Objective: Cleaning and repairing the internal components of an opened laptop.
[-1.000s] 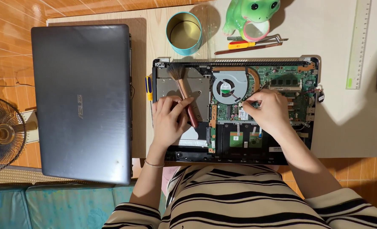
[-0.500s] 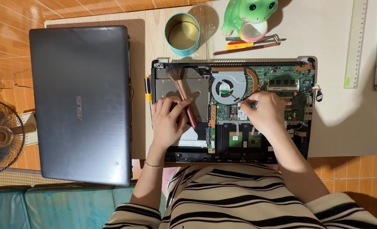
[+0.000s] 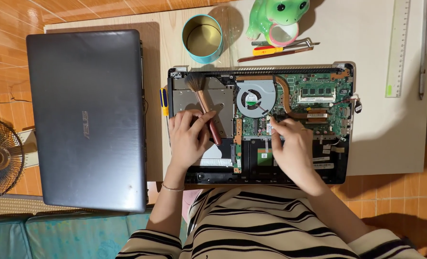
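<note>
Copper-handled brush (image 3: 205, 103) in left hand (image 3: 188, 139); right hand (image 3: 292, 146) hides board (image 3: 319, 98).

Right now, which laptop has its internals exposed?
The right laptop, under both hands: its fan and green board show. The left laptop is shut, grey lid up.

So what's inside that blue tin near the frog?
The blue tin stands open, showing only a bare, dull gold wall and bottom. Nothing visible lies in it, though its near wall hides part of the bottom.
</note>
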